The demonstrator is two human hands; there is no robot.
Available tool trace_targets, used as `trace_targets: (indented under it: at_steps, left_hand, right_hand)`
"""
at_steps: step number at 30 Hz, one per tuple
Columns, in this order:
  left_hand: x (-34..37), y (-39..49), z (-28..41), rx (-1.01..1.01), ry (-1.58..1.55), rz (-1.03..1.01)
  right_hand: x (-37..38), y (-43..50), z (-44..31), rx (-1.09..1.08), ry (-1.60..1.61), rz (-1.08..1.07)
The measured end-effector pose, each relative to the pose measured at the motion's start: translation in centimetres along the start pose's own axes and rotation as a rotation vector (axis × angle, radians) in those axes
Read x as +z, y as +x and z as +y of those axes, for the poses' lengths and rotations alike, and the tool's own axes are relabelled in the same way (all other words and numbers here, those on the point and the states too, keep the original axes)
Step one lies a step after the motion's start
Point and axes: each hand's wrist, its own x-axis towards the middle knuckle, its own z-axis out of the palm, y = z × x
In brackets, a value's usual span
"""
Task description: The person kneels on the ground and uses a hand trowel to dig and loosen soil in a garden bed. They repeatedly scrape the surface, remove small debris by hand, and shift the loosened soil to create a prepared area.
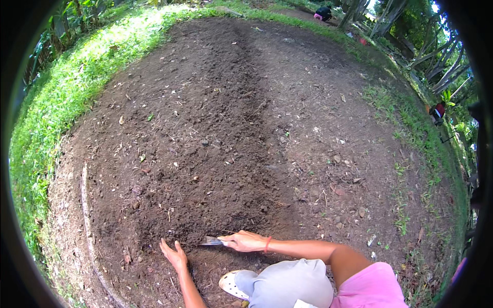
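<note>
My right hand (pixel 246 241) grips a flat metal hand tool (pixel 211 241), perhaps a trowel, whose blade lies against the near edge of loosened dark soil (pixel 227 200). A red band circles that wrist. To the left, my left hand (pixel 175 255) rests at the edge of the same soil, fingers spread and holding nothing I can see. Bare, flatter earth (pixel 215 258) lies between the two hands. How deep the blade sits in the soil is hard to tell.
My clog-shod foot (pixel 233 284) stands just behind the tool. A thin pole (pixel 86 208) curves along the left side. Paler packed ground (pixel 327 154) spreads to the right, with grass (pixel 88 69) bordering the left. Two people (pixel 323 14) (pixel 438 111) are far off near trees.
</note>
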Motion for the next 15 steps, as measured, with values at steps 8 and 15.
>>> trace_targets:
  at_steps: [8, 15]
  left_hand:
    - [2.6, 2.0, 2.4, -0.056, -0.029, 0.079]
    - [-2.8, 3.7, 5.3, 0.331, -0.502, -0.117]
  right_hand:
    - [3.2, 2.4, -1.1, -0.100, 0.191, 0.076]
    - [-3.0, -1.6, -3.2, 0.150, 0.780, -0.239]
